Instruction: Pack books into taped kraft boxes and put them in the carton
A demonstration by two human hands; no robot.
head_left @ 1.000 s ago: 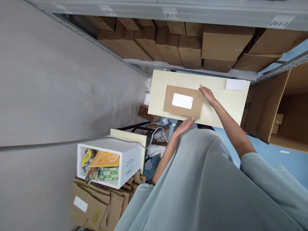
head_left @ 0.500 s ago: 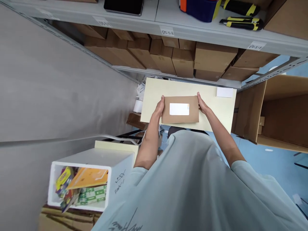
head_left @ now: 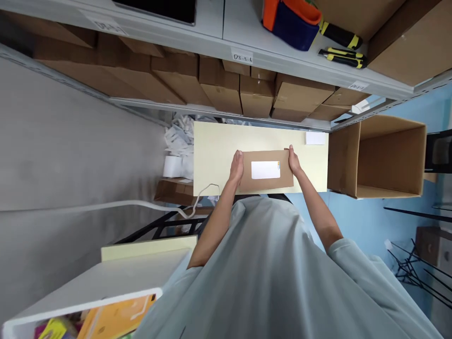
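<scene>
A flat brown cardboard parcel (head_left: 264, 182) with a white label (head_left: 265, 170) lies on a pale yellow table (head_left: 215, 150). My left hand (head_left: 236, 167) grips its left end, fingers wrapped over the edge. My right hand (head_left: 294, 161) grips its right end the same way. A small white slip (head_left: 315, 138) lies at the table's far right corner.
An open empty cardboard box (head_left: 381, 157) stands right of the table. Behind the table, grey shelves (head_left: 212, 44) hold several brown boxes, an orange-and-blue bag (head_left: 293, 19) and yellow-black tools (head_left: 341, 56). A white bin (head_left: 92, 294) with colourful packets sits lower left. Crumpled paper (head_left: 178, 136) lies left of the table.
My left hand came up from the table's near edge and took the parcel's left end. The parcel turned square to me and slid nearer. The view shifted up and right.
</scene>
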